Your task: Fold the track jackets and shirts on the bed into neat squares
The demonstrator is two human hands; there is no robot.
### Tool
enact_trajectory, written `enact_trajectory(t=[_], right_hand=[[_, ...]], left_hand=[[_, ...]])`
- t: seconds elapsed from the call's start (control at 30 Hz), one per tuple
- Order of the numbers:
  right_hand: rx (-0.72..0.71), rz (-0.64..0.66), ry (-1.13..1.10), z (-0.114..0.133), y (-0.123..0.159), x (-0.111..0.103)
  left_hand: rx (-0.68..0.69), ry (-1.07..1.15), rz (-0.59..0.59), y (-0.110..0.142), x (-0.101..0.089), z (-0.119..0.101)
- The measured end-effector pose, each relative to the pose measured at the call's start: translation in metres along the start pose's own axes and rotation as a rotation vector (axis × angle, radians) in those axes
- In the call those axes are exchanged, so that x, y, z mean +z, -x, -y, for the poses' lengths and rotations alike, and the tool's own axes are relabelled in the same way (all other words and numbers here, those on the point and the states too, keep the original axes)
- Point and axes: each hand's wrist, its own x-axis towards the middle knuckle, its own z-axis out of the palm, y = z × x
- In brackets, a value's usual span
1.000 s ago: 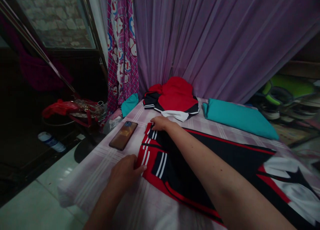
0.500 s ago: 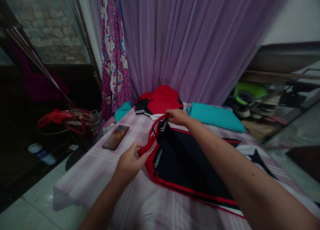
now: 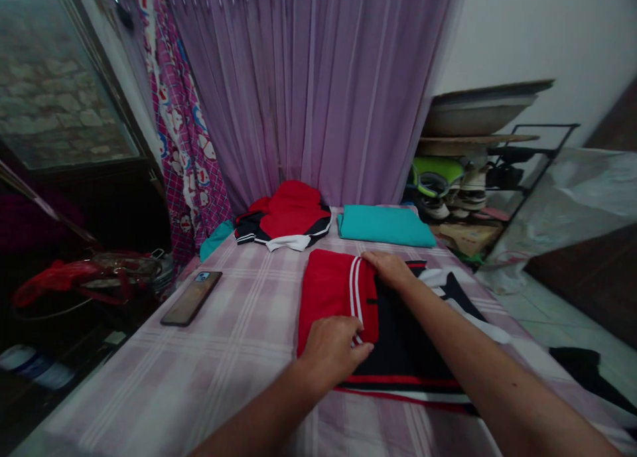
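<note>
A navy garment with red and white edging lies flat on the plaid cloth. Its red end, banded by two white stripes, is folded over onto the navy part. My left hand grips the near corner of that striped hem, fingers curled and thumb on the navy fabric. At the hem's far corner, my right hand pinches the edge. My right forearm covers part of the garment. White and navy fabric shows beyond that arm.
A smartphone lies at the left on the plaid cloth. Toward the back are a red and navy garment with a white collar and a folded teal cloth. A purple curtain hangs behind; a shoe rack stands right.
Both hands have carried the red striped hem rightward, folding it over the navy fabric. The view has swung right, so the phone and curtain appear farther left.
</note>
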Motion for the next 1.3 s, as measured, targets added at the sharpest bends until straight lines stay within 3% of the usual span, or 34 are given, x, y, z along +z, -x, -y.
enact_trajectory(t=[0.1, 0.17, 0.27, 0.4, 0.47, 0.53, 0.63, 0.7, 0.87, 1.1, 1.3], right_hand=[[-0.001, 0.071, 0.030, -0.001, 0.009, 0.012], [-0.025, 0.104, 0.041, -0.001, 0.010, 0.014], [-0.021, 0.134, 0.050, -0.004, 0.007, 0.006], [0.111, 0.066, 0.048, 0.004, -0.007, -0.016], [0.124, -0.031, -0.061, 0.021, -0.020, -0.023], [0.033, -0.073, -0.226, 0.046, -0.035, -0.023], [-0.109, 0.086, -0.345, 0.081, -0.052, -0.005], [-0.093, 0.219, -0.325, 0.095, -0.058, 0.011], [-0.034, 0.309, -0.284, 0.102, -0.063, 0.029], [0.108, 0.109, -0.247, 0.098, -0.032, 0.019], [0.165, 0.144, -0.218, 0.077, 0.012, 0.006]], left_hand=[[0.010, -0.019, 0.051, -0.004, 0.010, -0.007], [0.014, 0.014, 0.094, -0.004, 0.006, -0.012], [0.084, 0.115, 0.143, -0.005, -0.015, -0.010], [0.127, 0.003, 0.005, -0.010, -0.039, 0.020], [0.092, -0.110, 0.028, -0.014, -0.033, 0.038], [0.067, -0.171, 0.074, -0.016, -0.015, 0.051], [0.028, -0.218, 0.048, -0.016, 0.015, 0.055], [0.003, -0.236, 0.021, -0.017, 0.026, 0.051], [-0.028, -0.234, 0.032, -0.019, 0.023, 0.044], [-0.033, -0.225, 0.032, -0.021, 0.020, 0.043], [-0.026, -0.152, 0.052, -0.029, 0.021, 0.053]])
